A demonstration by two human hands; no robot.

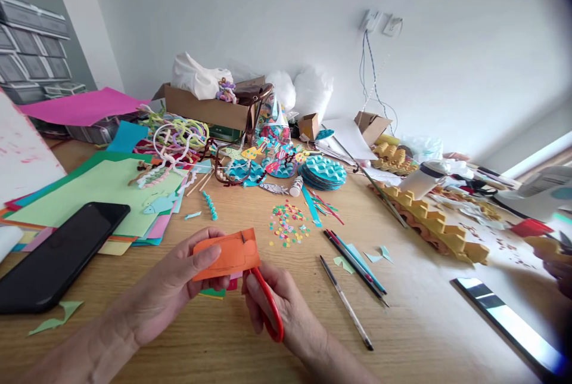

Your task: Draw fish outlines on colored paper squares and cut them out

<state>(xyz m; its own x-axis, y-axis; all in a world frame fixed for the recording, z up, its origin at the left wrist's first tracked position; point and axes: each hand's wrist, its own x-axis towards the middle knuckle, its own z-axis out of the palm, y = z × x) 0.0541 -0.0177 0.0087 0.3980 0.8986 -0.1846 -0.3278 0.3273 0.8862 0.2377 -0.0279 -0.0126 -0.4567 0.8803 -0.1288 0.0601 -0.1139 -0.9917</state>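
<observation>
My left hand [181, 276] grips an orange piece of paper [232, 253] by its left side, thumb on top. Dark drawn outlines run across the paper. My right hand [286, 306] is closed around red-handled scissors [273, 306] at the paper's lower right corner. The blades are mostly hidden behind the paper, so I cannot tell how far apart they are. Below the paper, bits of pink and green paper [213, 293] show on the table. To the right of my right hand lies a pen [346, 303].
A black phone [62, 253] overlaps coloured paper sheets [80, 193] at left. Small confetti dots [288, 223] lie ahead, near stacked blue scalloped discs [324, 172]. Pencils [357, 268], an egg carton strip [431, 223] and another phone [509, 327] are at right, with another person's hand [552, 256] at the edge.
</observation>
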